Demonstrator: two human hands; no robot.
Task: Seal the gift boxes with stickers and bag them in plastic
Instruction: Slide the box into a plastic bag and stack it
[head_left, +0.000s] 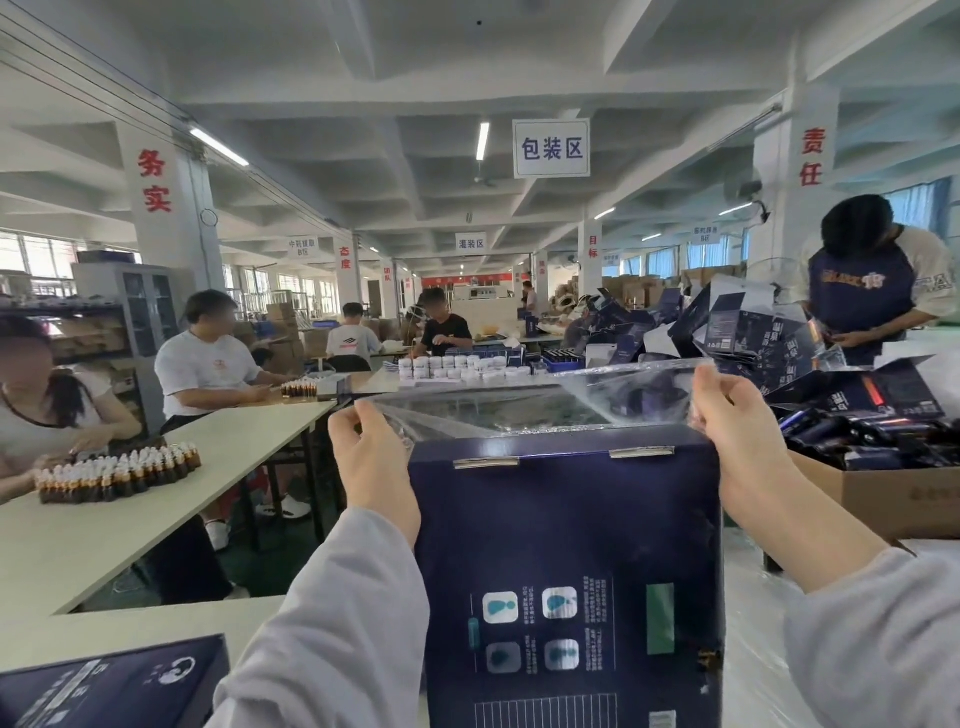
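Left hand (371, 467) and right hand (737, 441) pinch the plastic bag (519, 410) at the 2 top corners of the upright gift box (566, 545).

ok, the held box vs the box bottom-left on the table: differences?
The held box stands upright; the table box lies flat. The left hand and right hand pinch a clear plastic bag at the held box's top; the table box is untouched, no plastic seen on it. Both are dark navy with pale print.
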